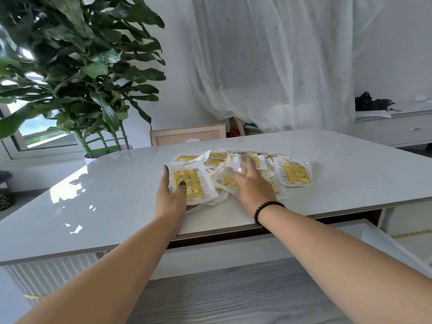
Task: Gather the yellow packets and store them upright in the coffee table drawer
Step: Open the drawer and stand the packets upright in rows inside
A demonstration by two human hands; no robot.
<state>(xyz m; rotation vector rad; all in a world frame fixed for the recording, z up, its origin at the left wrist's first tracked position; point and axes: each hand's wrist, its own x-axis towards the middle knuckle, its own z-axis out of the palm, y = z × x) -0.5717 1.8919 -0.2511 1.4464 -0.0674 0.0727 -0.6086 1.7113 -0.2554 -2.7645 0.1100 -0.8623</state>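
**user1:** So what's the weak spot? The left hand (171,191) holds a small stack of yellow star-print packets in clear plastic sleeves (190,183), thumb on top, at the near-left edge of the loose heap of matching packets (247,170) on the glossy white coffee table top (112,190).

**user2:** Slippery sleeves, I'd say. With only a thumb clamping that stack, it could fan out or slide. The right hand (251,183) is blurred over the heap's middle; fingers look spread, but I can't tell if it grips anything.

**user1:** And the white drawer (350,232) sits open below the heap's near side.

**user2:** Right, so a sloppy sweep could knock packets over the edge, and they'd land flat, not upright.
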